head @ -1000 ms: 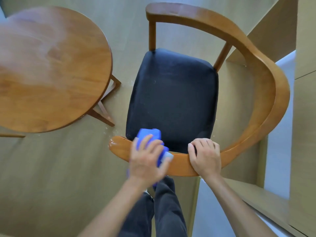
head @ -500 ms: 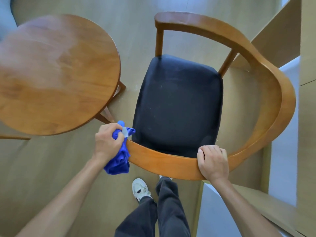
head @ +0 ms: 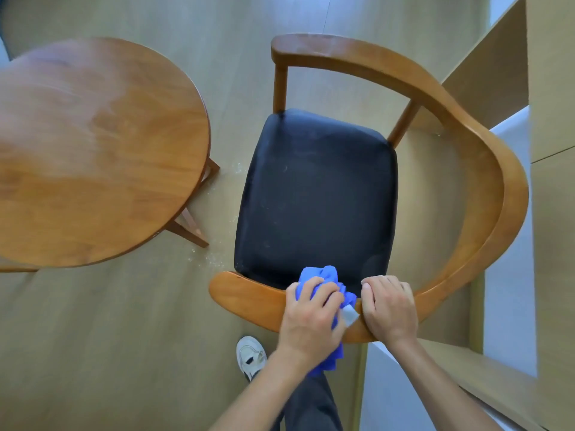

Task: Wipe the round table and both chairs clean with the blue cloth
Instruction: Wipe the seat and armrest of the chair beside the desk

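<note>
The wooden armchair with the curved backrest rail and black padded seat [head: 317,194] is the landmark here. The left hand [head: 311,318] lies on the near stretch of its curved wooden rail [head: 249,298], fingers curled over the bunched blue cloth [head: 320,275], so that grip is closed round the cloth and presses it onto the wood. One fold of cloth bulges over the rail's inner edge towards the seat; another hangs below the wrist on the rail's outer side. That draped hold looks chosen so top and edges of the rail are rubbed in one pass. A small white tag [head: 350,315] pokes out on the cloth's right side.

The right hand [head: 389,309] sits on the same rail just beside the cloth, fingers folded over the rail's inner edge. Its grip wraps the wood, most likely to steady the chair against the wiping.

The cloth is vivid blue, soft and crumpled rather than folded flat. The seat shows faint pale smudges, and the rail's far end looks dull and dusty, so I judge this chair only partly done.

To the chair's left stands the round wooden worktop [head: 93,157], bearing hazy streaks. Pale crumbs [head: 214,259] dot the floor between chair and worktop. A white shoe [head: 250,356] is planted below the rail.
</note>
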Action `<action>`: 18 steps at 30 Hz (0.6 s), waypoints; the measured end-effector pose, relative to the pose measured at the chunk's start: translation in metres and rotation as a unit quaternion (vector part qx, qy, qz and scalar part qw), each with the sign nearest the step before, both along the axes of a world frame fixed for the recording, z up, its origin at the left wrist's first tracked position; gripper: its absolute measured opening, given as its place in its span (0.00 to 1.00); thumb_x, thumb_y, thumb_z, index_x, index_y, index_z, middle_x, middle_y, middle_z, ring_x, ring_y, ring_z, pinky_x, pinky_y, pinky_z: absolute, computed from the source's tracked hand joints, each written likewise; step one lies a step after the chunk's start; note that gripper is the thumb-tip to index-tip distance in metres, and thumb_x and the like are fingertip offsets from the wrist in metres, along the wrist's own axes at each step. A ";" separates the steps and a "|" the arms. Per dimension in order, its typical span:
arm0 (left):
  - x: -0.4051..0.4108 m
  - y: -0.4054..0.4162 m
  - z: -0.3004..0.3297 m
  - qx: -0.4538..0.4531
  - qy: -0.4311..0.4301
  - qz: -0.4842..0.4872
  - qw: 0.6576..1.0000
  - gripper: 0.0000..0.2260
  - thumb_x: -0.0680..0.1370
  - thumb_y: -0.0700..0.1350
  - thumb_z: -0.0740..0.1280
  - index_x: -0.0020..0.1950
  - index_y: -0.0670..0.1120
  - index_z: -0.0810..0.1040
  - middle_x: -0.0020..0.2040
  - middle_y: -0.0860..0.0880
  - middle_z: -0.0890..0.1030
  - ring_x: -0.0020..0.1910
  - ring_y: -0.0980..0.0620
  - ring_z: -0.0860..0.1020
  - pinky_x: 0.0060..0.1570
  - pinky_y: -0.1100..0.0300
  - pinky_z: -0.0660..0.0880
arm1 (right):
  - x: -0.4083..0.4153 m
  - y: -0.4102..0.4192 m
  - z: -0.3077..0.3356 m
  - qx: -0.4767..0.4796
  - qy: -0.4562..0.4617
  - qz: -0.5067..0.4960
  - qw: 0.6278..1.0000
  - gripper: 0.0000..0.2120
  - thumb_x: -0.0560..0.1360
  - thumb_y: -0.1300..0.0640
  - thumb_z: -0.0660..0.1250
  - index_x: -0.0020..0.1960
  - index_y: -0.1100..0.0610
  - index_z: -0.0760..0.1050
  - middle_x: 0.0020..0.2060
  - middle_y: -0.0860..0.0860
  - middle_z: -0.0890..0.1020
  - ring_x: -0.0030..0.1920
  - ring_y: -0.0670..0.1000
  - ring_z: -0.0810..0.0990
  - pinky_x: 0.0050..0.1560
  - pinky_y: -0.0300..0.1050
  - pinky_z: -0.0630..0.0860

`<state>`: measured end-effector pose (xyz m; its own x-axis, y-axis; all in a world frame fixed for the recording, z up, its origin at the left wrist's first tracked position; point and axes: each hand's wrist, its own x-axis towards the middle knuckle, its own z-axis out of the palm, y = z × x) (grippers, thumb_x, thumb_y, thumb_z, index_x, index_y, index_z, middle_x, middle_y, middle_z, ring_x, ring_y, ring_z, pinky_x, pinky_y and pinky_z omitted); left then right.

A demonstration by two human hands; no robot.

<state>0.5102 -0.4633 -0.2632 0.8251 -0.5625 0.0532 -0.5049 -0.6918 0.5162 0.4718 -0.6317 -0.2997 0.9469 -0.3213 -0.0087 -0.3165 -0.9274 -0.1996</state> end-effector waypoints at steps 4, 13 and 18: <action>0.050 0.085 -0.001 -0.002 -0.033 0.020 0.999 0.04 0.70 0.43 0.66 0.42 0.47 0.79 0.47 0.53 0.81 0.52 0.48 0.78 0.48 0.50 0.71 | 0.000 0.001 0.003 0.029 -0.003 0.009 1.000 0.20 0.76 0.51 0.51 0.38 0.54 0.80 0.35 0.49 0.82 0.37 0.51 0.79 0.42 0.44 0.73; 0.116 0.152 0.007 -0.054 0.151 0.396 0.904 0.08 0.74 0.35 0.63 0.45 0.45 0.78 0.46 0.53 0.77 0.55 0.45 0.73 0.52 0.54 0.68 | 0.004 0.004 0.011 0.038 0.034 0.009 0.999 0.20 0.76 0.48 0.52 0.40 0.52 0.80 0.37 0.47 0.83 0.38 0.49 0.80 0.44 0.45 0.74; 0.111 0.099 0.062 -0.168 0.151 0.332 0.916 0.12 0.73 0.33 0.63 0.47 0.49 0.78 0.48 0.61 0.76 0.55 0.52 0.74 0.57 0.62 0.67 | 0.022 0.011 0.039 0.178 0.101 -0.035 0.978 0.11 0.80 0.52 0.59 0.51 0.50 0.80 0.47 0.44 0.81 0.53 0.47 0.77 0.58 0.44 0.67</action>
<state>0.6210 -0.3643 -0.2016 0.9851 0.0749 -0.1551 0.1699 -0.5710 0.8032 0.4941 -0.6212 -0.2611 0.8896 -0.3284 -0.3176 -0.4441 -0.7845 -0.4328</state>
